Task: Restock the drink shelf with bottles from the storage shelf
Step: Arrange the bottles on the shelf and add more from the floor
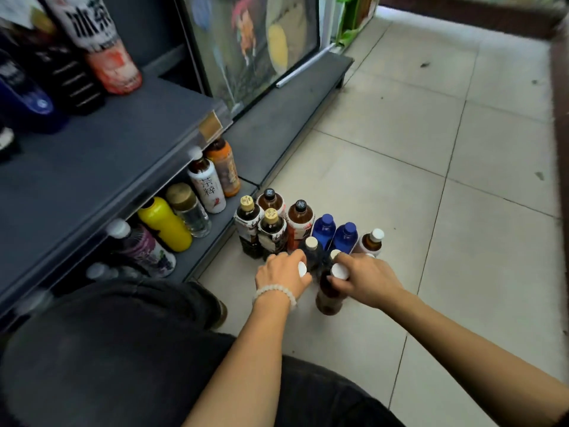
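Bottle cluster (304,229) on floor tiles, frame centre: dark tea, blue, white-capped. Left hand (281,277) fingers curl over white cap; right hand (366,280) pinches brown bottle (329,295) neck. Lower shelf (212,241) left, stocked.

"冰茶" on upper-shelf bottle (95,35), "茶粹" on white bottle (207,188)

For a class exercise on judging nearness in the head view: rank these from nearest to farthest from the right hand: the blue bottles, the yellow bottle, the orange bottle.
From the right hand:
1. Blue bottles, on the floor just beyond it.
2. Yellow bottle, left, bottom shelf.
3. Orange bottle, farther back on that shelf.
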`<state>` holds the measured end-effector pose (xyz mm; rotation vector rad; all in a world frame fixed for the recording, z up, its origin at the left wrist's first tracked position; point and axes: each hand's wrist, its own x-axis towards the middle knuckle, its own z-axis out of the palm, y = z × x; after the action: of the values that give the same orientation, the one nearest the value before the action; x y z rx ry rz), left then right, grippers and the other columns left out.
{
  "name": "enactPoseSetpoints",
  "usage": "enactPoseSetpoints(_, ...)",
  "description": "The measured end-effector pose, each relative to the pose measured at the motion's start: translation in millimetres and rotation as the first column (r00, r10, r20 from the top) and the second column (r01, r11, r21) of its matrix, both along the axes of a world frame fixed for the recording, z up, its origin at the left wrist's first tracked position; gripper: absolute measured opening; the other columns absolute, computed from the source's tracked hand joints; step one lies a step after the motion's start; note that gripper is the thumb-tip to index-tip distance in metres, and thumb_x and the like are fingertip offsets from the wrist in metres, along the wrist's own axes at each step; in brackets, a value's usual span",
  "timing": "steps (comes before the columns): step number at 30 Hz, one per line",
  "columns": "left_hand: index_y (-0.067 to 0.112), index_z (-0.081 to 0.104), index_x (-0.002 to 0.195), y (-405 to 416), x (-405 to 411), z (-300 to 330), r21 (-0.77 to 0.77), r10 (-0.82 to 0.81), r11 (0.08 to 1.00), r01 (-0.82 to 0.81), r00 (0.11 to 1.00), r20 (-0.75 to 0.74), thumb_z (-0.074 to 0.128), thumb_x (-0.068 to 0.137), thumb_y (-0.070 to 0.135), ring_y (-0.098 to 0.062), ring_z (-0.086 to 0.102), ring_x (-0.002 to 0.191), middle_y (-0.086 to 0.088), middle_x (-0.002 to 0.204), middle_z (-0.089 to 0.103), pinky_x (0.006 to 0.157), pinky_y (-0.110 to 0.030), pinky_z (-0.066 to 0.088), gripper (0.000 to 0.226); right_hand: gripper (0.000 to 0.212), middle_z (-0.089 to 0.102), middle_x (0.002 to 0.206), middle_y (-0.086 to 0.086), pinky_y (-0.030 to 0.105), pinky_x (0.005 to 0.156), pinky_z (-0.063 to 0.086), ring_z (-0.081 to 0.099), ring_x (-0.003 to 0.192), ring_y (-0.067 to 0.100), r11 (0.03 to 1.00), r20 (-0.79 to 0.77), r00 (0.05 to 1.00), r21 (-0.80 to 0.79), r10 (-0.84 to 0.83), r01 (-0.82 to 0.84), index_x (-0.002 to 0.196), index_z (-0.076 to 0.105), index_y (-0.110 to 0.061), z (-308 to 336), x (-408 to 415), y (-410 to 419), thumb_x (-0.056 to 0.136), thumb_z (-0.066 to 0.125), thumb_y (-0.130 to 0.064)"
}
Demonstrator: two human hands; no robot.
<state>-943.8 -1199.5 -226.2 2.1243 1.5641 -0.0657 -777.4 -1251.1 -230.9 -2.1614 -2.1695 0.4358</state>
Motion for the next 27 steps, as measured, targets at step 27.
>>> enactPoseSetpoints(27, 0.038, 0.056, 0.084, 12.5, -259.8, 276.5, 0.412, 0.512, 0.543, -0.732, 0.677, 0.529, 0.065, 0.075, 0.037, -0.016, 0.060, 0.089, 0.010, 0.090, 0.064, 0.079, -0.031, 0.049, 0.014, 0.015, 0.062, 0.085, -0.002, 0.038, 0.076, 0.047, 0.057, 0.084, 0.021, 0.694, -0.378, 0.642, 0.629, 0.667, -0.351, 0.095, 0.059, -0.024, 284.9, -248.5, 181.0, 0.089, 0.057, -0.037)
